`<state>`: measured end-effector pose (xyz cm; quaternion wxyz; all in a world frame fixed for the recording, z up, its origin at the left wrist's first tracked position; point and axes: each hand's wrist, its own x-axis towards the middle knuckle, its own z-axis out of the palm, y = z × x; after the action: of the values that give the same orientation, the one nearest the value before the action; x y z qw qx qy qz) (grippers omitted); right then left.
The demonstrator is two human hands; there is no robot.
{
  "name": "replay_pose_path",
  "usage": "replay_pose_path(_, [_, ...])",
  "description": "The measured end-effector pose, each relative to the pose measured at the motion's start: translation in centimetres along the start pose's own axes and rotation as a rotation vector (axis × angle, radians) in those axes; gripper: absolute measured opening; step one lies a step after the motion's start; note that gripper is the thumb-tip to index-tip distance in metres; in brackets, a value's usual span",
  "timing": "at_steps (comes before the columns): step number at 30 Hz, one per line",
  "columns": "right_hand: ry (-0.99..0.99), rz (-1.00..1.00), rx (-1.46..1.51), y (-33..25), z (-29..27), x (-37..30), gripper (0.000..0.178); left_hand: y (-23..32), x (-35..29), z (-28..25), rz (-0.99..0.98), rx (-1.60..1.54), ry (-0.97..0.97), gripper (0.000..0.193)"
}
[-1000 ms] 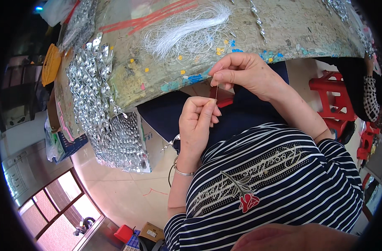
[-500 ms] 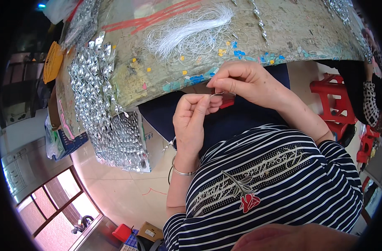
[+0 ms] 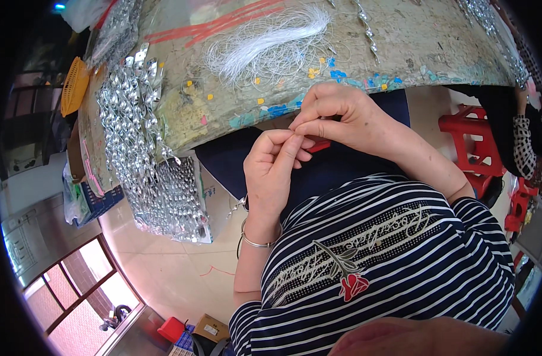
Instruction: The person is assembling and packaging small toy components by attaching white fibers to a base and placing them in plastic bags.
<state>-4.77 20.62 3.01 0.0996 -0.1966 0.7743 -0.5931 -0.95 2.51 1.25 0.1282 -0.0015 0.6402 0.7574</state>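
Note:
My left hand [image 3: 269, 166] and my right hand [image 3: 341, 115] meet fingertip to fingertip just off the near edge of the worktable [image 3: 425, 53]. Each is closed in a pinch. A thin thread showed between them a moment earlier; now the fingertips almost wholly hide it. By my left wrist, a short silvery twisted piece [image 3: 237, 206] hangs down; what it is fixed to is hidden. Beyond the hands, on the tabletop, lies a loose hank of white thread [image 3: 271, 44].
Silver twisted strands [image 3: 131, 118] drape over the table's left edge. Another silver spiral strand [image 3: 367, 29] lies at the far side. Small yellow and blue flecks dot the near edge. A red plastic stool [image 3: 469, 133] and another person's checked sleeve [image 3: 524, 145] are at the right.
My fingertips have come together, closing the small gap where the thread showed. My right hand has moved slightly left.

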Motion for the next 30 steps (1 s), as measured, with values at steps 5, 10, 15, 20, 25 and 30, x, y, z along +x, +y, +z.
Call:
replay_pose_path(5, [0.014, -0.231, -0.28, 0.3, -0.1, 0.1, 0.007, -0.2, -0.2, 0.2, 0.002, 0.072, 0.025, 0.01])
replay_pose_path(10, [0.029, -0.2, -0.269, 0.4, 0.2, 0.0, 0.007, -0.3, -0.3, 0.1, -0.019, 0.118, 0.03, 0.009])
replay_pose_path(15, [0.024, 0.069, -0.022, 0.0, 0.4, -0.2, 0.007, -0.3, -0.5, -0.2, -0.079, -0.02, 0.048, 0.012])
replay_pose_path(20, [0.033, 0.066, 0.102, 0.7, 0.4, -0.1, 0.008, -0.5, -0.5, -0.2, -0.032, -0.056, 0.097, 0.014])
replay_pose_path(25, [0.072, -0.003, 0.07, 1.1, 0.5, -0.1, 0.01, -0.7, -0.4, 0.0, -0.012, -0.09, 0.123, 0.014])
replay_pose_path(30, [0.07, 0.046, 0.14, 1.4, 0.5, -0.2, 0.011, -0.7, -0.5, 0.0, 0.012, -0.115, 0.158, 0.014])
